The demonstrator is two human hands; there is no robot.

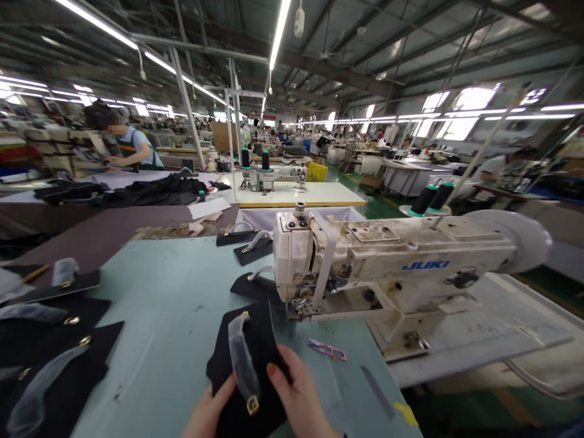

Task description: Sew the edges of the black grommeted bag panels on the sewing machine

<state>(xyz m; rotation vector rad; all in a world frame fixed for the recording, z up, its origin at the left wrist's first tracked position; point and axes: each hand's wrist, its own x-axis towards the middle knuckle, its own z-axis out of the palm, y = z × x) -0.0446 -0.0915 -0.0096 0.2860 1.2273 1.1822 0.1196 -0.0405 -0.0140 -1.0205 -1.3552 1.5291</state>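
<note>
Both my hands hold a black fabric piece (pixel 255 340) flat on the pale green table (pixel 173 304), just in front of the needle area of a white JUKI sewing machine (pixel 392 261). A strap wrapped in clear plastic with a brass ring (pixel 244 362) lies on the piece. My left hand (pixel 207 413) grips the piece's lower left edge, thumb on top. My right hand (pixel 298 398) grips its lower right edge, thumb pressed on the fabric. Small pink thread snips (pixel 328 350) lie on the table to the right of my right hand.
More black pieces with wrapped straps are stacked at the left (pixel 50 340), and sewn ones lie behind the machine head (pixel 253 246). Thread cones (pixel 431 198) stand behind the machine. A person in a blue top (pixel 132 146) works at a far table among other workstations.
</note>
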